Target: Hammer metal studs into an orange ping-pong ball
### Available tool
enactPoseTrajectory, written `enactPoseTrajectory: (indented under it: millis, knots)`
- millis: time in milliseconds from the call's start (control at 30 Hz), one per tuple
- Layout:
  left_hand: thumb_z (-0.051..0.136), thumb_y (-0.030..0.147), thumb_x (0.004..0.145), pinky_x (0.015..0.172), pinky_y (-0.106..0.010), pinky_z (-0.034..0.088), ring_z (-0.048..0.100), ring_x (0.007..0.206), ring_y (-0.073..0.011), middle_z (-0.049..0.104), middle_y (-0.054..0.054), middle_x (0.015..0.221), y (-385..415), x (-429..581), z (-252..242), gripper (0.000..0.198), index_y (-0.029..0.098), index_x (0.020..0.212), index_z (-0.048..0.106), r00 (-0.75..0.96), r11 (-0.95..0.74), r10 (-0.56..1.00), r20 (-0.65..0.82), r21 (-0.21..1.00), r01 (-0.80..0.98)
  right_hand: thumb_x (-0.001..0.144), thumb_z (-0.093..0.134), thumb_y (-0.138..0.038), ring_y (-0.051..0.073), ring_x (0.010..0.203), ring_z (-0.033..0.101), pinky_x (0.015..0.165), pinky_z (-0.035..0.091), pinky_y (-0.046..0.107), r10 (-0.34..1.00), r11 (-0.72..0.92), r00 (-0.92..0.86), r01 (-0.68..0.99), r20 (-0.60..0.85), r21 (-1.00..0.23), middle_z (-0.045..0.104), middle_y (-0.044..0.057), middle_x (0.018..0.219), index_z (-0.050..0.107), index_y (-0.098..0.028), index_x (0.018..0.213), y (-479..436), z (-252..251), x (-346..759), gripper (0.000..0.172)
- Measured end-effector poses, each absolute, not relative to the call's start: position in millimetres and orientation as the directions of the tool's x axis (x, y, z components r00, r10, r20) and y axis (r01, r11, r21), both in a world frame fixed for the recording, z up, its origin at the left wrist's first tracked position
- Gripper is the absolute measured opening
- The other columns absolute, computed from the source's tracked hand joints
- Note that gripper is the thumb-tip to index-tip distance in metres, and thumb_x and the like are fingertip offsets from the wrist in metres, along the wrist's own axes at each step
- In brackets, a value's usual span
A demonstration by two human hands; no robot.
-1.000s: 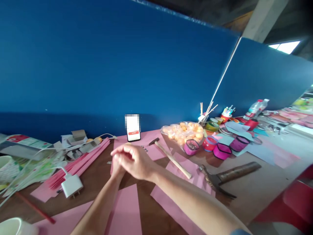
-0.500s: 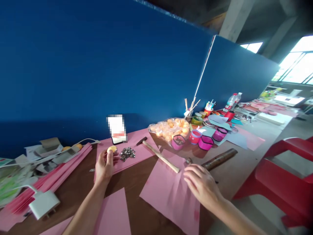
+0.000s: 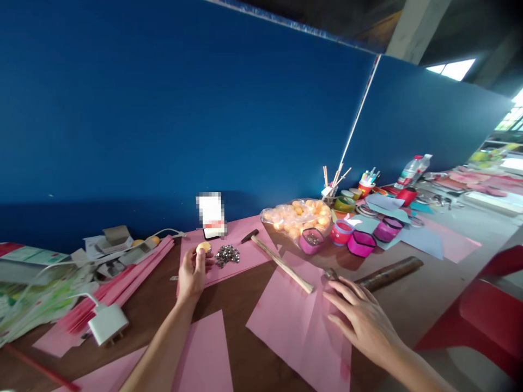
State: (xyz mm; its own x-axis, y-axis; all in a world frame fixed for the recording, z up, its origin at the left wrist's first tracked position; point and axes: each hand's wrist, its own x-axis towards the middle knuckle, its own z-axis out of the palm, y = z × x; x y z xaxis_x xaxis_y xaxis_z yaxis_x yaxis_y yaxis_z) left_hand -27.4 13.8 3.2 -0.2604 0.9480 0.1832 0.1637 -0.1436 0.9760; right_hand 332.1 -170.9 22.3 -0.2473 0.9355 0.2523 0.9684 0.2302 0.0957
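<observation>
My left hand [image 3: 193, 274] is closed around a small yellow-orange ball [image 3: 203, 247], pinched between thumb and fingers. Just right of it, a pile of small shiny metal pieces [image 3: 227, 256] sits on pink paper. My right hand [image 3: 363, 318] is open, fingers stretched over a pink sheet [image 3: 294, 321]. Near its fingertips is a small dark metallic end [image 3: 330, 274]; behind the hand runs a thick brown rod [image 3: 392, 272]. Whether these two are one piece, the hand hides. Between my hands lies a hammer [image 3: 281, 263] with a pale wooden handle and a dark head.
A clear bag of orange balls [image 3: 300, 218] stands at the back beside several pink cups [image 3: 362, 243]. A phone [image 3: 212, 220] leans near the blue partition [image 3: 183, 98]. Left are a white charger [image 3: 108, 324] and pink strips [image 3: 134, 277]. A red chair [image 3: 482, 316] is at right.
The view has turned slightly left, so the scene sits further right. My right hand's fingers look more spread beside the metallic end. My left hand keeps the ball.
</observation>
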Motion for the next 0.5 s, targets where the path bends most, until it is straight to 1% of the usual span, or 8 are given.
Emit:
enactPoseTrajectory:
  millis: [167, 300, 400, 500]
  knots:
    - [0.046, 0.054, 0.076, 0.057, -0.032, 0.053, 0.064, 0.064, -0.0183, 0.065, -0.01, 0.086, 13, -27, 3, 0.049, 0.014, 0.104, 0.052, -0.25, -0.158, 0.949, 0.191, 0.976, 0.147, 0.081, 0.05, -0.036, 0.026, 0.118, 0.043, 0.094, 0.037, 0.042, 0.929, 0.243, -0.263, 0.964, 0.258, 0.108, 0.052, 0.003, 0.125, 0.056, -0.03, 0.115, -171, 20, 336, 0.035]
    - [0.045, 0.055, 0.076, 0.057, -0.032, 0.052, 0.064, 0.065, -0.0185, 0.066, -0.01, 0.086, 12, -27, 2, 0.049, 0.015, 0.104, 0.052, -0.259, -0.142, 0.949, 0.18, 0.977, 0.159, 0.081, 0.05, -0.039, 0.026, 0.118, 0.043, 0.094, 0.039, 0.042, 0.935, 0.246, -0.258, 0.966, 0.243, 0.082, 0.052, 0.002, 0.126, 0.056, -0.032, 0.114, -172, 16, 340, 0.034]
    - [0.046, 0.055, 0.076, 0.058, -0.032, 0.052, 0.064, 0.064, -0.0183, 0.066, -0.011, 0.086, 12, -27, 2, 0.05, 0.014, 0.104, 0.052, -0.257, -0.141, 0.951, 0.174, 0.98, 0.141, 0.08, 0.052, -0.039, 0.027, 0.117, 0.044, 0.092, 0.041, 0.042, 0.928, 0.234, -0.229, 0.972, 0.295, 0.017, 0.052, 0.003, 0.124, 0.055, -0.03, 0.113, -169, 18, 337, 0.034]
    - [0.045, 0.055, 0.076, 0.059, -0.032, 0.052, 0.064, 0.064, -0.0179, 0.066, -0.01, 0.085, 13, -27, 3, 0.051, 0.014, 0.105, 0.052, -0.236, -0.147, 0.956, 0.174, 0.981, 0.128, 0.082, 0.051, -0.032, 0.026, 0.113, 0.047, 0.09, 0.043, 0.039, 0.9, 0.245, -0.191, 0.965, 0.392, -0.092, 0.052, 0.008, 0.121, 0.054, -0.025, 0.114, -159, 34, 318, 0.033]
